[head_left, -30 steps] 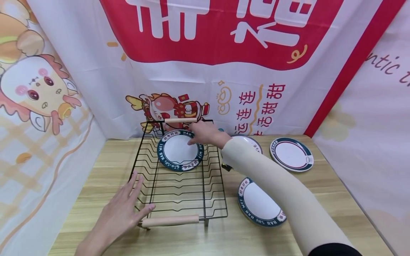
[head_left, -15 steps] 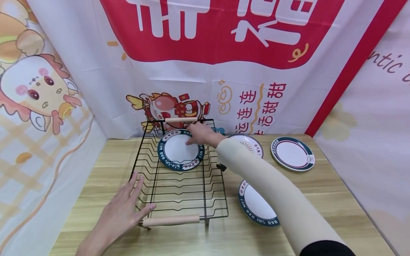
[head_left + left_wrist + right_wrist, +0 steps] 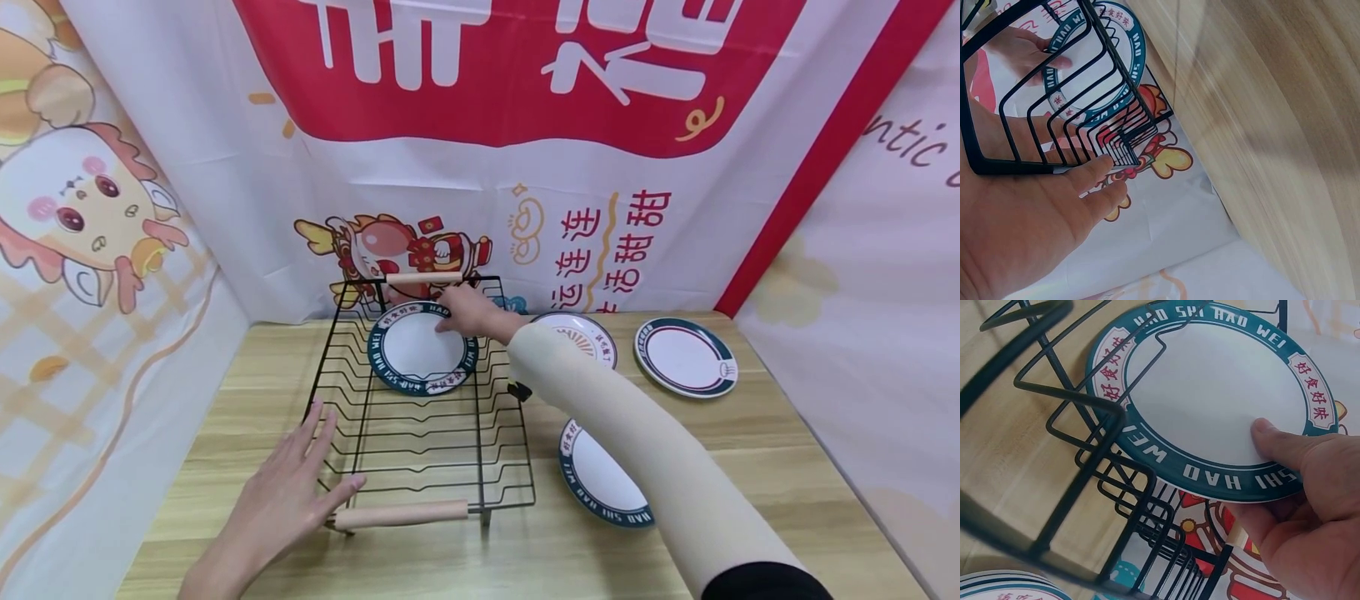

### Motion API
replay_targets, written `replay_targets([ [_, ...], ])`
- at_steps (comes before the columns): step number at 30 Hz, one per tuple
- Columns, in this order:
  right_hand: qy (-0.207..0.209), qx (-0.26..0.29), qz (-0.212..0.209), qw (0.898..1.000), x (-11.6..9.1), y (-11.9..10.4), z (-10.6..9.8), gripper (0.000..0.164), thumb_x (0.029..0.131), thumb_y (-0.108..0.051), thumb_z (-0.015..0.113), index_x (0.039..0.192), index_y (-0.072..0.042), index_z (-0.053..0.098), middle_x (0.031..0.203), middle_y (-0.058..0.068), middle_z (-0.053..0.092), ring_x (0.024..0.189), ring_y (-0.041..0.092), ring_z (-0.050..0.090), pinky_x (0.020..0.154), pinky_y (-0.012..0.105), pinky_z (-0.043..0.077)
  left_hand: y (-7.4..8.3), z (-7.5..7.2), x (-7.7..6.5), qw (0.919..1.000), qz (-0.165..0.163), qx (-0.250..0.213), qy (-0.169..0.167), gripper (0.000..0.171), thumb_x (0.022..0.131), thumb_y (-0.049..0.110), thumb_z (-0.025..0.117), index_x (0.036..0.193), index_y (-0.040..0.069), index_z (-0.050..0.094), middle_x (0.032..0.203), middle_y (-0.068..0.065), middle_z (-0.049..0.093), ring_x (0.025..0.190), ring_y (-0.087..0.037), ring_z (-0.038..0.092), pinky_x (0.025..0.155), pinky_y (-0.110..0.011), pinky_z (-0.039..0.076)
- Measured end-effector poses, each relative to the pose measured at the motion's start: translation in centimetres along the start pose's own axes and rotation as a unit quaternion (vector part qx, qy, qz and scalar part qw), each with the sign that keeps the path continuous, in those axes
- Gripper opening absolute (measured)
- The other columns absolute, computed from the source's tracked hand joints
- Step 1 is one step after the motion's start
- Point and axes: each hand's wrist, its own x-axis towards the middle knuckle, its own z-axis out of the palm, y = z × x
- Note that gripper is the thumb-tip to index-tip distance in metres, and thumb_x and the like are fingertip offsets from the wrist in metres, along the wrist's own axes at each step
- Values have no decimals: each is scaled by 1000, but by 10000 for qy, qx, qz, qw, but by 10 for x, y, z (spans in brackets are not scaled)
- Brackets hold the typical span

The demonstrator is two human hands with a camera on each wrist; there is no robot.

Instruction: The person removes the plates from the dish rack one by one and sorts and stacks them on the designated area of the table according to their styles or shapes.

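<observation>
A white plate with a dark green lettered rim point(image 3: 422, 348) stands tilted in the far part of a black wire rack point(image 3: 478, 450). My right hand point(image 3: 474, 313) pinches its upper right edge. In the right wrist view, the thumb point(image 3: 1279, 442) lies on the plate's face and the other fingers are behind the rim. My left hand point(image 3: 285, 487) is at the rack's near left corner, fingers extended and spread. The left wrist view shows those fingers point(image 3: 1094, 175) against the rack's side wires, some of them partly behind the wires.
Right of the rack on the wooden table point(image 3: 225, 400) lie a green-rimmed plate point(image 3: 603, 475), a plate with a sunburst print point(image 3: 581, 337) and another green-rimmed plate point(image 3: 686, 357). The right sleeve point(image 3: 637, 442) partly covers the first two. A printed cloth point(image 3: 420, 179) hangs behind.
My right forearm has shifted slightly left, uncovering more of the sunburst plate. The plate in the rack and both hands stay almost still.
</observation>
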Motion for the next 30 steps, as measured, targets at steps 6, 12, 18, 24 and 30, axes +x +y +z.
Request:
replay_targets([
  [6, -77, 9, -170, 9998, -2, -1, -3, 15, 98, -23, 78, 94, -9, 72, 76, 1, 60, 68, 15, 53, 61, 23, 42, 0, -1, -1, 10000, 4, 21, -18, 101, 101, 66, 57, 169, 3, 15, 177, -12, -6, 152, -58, 26, 117, -74, 31],
  [12, -97, -27, -231, 9997, -4, -3, -4, 15, 98, -23, 78, 92, -10, 73, 75, 1, 61, 68, 15, 53, 61, 23, 41, 0, 0, -1, 10000, 30, 2, -22, 101, 101, 65, 58, 169, 2, 16, 177, -13, -5, 152, -57, 26, 118, -73, 31],
  [18, -26, 96, -191, 9998, -6, -2, -6, 18, 100, -24, 76, 89, -10, 72, 75, 1, 63, 66, 15, 55, 59, 22, 42, 0, 0, 0, 10000, 45, 5, -19, 101, 101, 65, 58, 169, 4, 14, 177, -12, -6, 152, -58, 25, 117, -74, 31],
  [24, 311, 103, -361, 9988, -12, -1, -15, 20, 100, -22, 76, 90, -6, 74, 71, 0, 58, 61, 13, 49, 56, 22, 38, 0, 0, 0, 10000, 3, -7, -40, 101, 101, 66, 57, 170, 5, 13, 177, -12, -5, 151, -60, 25, 117, -74, 31],
  [30, 764, 203, -497, 9956, -24, 1, -31, 20, 100, -20, 76, 88, -5, 72, 65, 2, 55, 54, 11, 40, 52, 22, 33, 0, 1, 0, 10000, 9, 18, -71, 102, 101, 67, 56, 169, 4, 13, 177, -12, -6, 151, -60, 25, 116, -75, 32],
])
